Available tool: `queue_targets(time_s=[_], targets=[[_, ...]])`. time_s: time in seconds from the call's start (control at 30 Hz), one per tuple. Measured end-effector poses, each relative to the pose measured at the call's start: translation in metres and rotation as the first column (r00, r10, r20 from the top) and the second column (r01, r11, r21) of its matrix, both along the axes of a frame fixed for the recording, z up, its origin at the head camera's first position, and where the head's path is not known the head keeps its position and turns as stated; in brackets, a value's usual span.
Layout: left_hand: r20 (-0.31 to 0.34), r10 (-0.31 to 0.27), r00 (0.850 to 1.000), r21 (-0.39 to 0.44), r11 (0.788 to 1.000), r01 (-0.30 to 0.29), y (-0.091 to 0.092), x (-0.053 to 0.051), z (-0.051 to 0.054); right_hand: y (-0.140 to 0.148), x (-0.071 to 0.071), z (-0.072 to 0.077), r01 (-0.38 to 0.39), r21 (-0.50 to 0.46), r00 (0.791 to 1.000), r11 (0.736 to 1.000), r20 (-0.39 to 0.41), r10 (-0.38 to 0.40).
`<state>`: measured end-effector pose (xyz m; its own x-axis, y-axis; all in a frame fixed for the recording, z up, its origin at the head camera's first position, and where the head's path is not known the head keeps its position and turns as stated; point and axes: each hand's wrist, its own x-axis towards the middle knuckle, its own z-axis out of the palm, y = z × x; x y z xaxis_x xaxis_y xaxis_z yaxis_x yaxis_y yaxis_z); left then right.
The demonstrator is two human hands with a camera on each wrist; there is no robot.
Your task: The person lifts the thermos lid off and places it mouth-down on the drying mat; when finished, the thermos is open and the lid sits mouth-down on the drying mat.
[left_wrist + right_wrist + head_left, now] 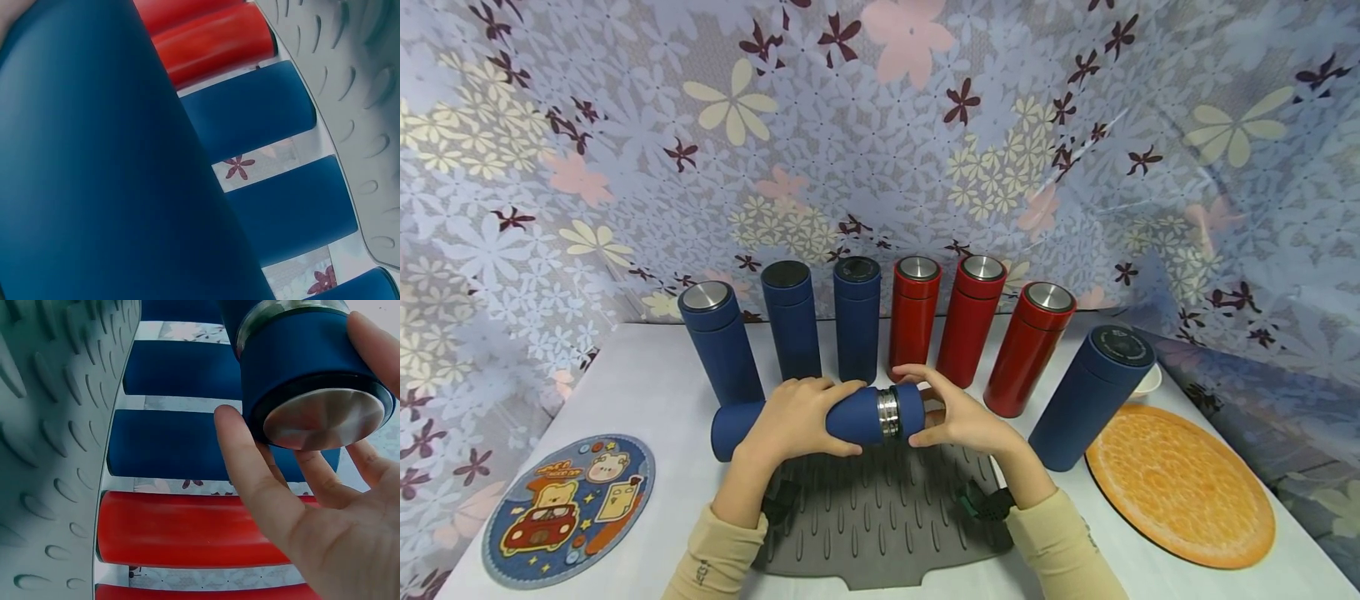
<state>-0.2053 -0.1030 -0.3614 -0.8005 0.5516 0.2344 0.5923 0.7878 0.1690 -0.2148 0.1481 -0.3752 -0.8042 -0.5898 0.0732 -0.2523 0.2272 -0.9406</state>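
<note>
A blue thermos (853, 417) lies sideways in the air above a grey mat, its base pointing left. My left hand (799, 418) grips its body from above, fingers over the far side and thumb along the near side. A shiny steel neck ring (889, 413) shows between body and cap. At the right end, my right hand (964, 421) holds the blue cap (300, 356) with its fingers spread around the rim. The cap's round steel top (325, 419) faces the right palm. In the left wrist view the thermos body (106, 162) hides the left fingers.
Behind stand blue thermoses (721, 342) and red thermoses (916, 312) in a curved row, with another blue thermos (1086, 400) at right. The ridged grey mat (872, 517) lies beneath. A cartoon round mat (568, 510) is left, an orange round mat (1180, 483) and white bowl (1148, 382) right.
</note>
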Motion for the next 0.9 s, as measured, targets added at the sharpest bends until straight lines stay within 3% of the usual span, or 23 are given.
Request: queue_targets(time_s=[0.23,0.5,0.9], targets=[[-0.023,-0.006,1.0,0.008,1.0,0.006,-0.002,-0.001,0.001,0.003,0.0,0.0,0.035,0.008,0.998,0.999,-0.054,-0.034],[-0.065,-0.021,0.998,0.034,0.999,0.023,-0.008,-0.001,0.003,0.003,0.002,0.003,0.092,-0.005,0.994,0.996,-0.051,-0.092],[-0.043,0.045,0.998,0.11,0.993,-0.04,-0.022,-0.001,0.01,0.004,0.0,0.003,0.095,0.012,0.993,0.995,-0.065,-0.094]])
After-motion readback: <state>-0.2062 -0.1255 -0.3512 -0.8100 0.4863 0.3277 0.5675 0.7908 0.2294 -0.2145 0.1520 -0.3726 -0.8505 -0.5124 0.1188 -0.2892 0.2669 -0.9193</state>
